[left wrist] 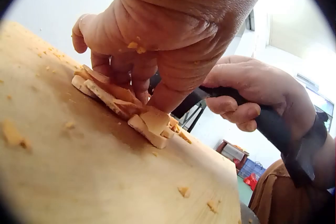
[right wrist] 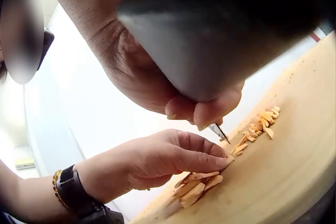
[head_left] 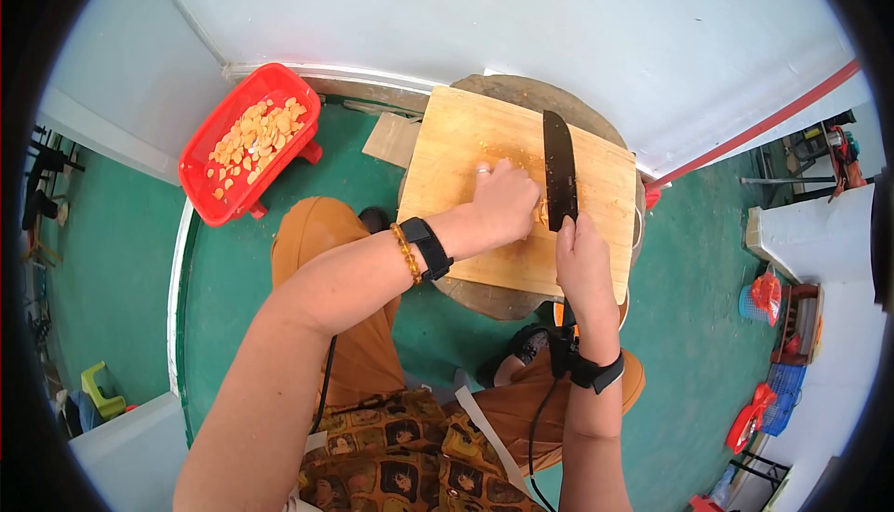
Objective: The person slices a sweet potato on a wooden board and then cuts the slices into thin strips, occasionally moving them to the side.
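Note:
My right hand [head_left: 584, 265] grips the handle of a kitchen knife [head_left: 560, 163] with a broad black blade, held over the cutting board [head_left: 466, 130]. Close beside the blade, my left hand [head_left: 505, 200] bends its fingers over a small stack of pale orange vegetable slices [left wrist: 113, 98], pinning them to the wood. In the left wrist view the thumb and fingertips hold the stack from both sides. Thin cut strips [right wrist: 257, 129] lie in a row past the left fingertips in the right wrist view. The palm mostly covers the slices in the head view.
The board lies on a round wooden stump [head_left: 559, 98] near a white wall. At the left, a red plastic basin [head_left: 200, 154] holds many more orange slices. My bent knees [head_left: 321, 233] flank the stump. Crumbs [left wrist: 184, 191] dot the board.

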